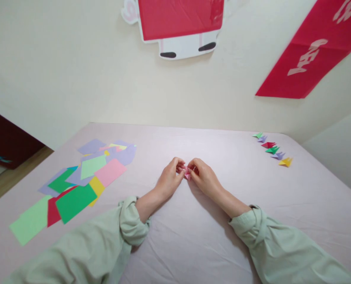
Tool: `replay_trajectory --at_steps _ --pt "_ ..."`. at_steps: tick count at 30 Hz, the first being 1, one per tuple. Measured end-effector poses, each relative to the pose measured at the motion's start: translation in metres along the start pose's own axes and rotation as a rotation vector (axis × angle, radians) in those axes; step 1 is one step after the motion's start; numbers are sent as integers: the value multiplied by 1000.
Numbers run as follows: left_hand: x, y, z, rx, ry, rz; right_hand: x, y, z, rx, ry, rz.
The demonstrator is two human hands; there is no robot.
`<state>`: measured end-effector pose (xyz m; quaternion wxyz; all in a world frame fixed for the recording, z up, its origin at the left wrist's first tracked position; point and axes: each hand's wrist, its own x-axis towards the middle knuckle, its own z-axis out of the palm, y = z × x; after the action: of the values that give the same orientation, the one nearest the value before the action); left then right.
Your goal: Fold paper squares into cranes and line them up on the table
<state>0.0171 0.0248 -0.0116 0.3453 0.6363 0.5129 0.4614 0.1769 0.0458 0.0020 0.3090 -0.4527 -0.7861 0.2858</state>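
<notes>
A small folded pink paper piece [187,173] is pinched between both hands at the middle of the pale pink table [237,221]. My left hand [169,179] grips its left side with closed fingers. On the right side my right hand [203,176] holds it with fingers curled. Both forearms wear pale green sleeves rolled back at the wrist and rest on the tabletop.
Loose sheets of coloured paper [75,185], green, pink, purple, yellow and red, lie spread at the left. A row of several small folded paper shapes [272,149] runs along the far right. Red banners hang on the wall behind.
</notes>
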Motion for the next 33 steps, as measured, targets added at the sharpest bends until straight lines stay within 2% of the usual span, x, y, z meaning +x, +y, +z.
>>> replay_trajectory --at_steps 4,7,14,33 --pt "-3 1 -3 109 23 41 -4 3 -2 9 0 -13" --pt "-4 4 -6 156 -11 66 -6 3 -2 -2 -9 -37" --pt "-6 10 -8 147 -80 66 -6 0 -1 -38 -6 -59" --pt "-9 18 -4 124 -68 46 -8 -2 1 -44 -23 -56"
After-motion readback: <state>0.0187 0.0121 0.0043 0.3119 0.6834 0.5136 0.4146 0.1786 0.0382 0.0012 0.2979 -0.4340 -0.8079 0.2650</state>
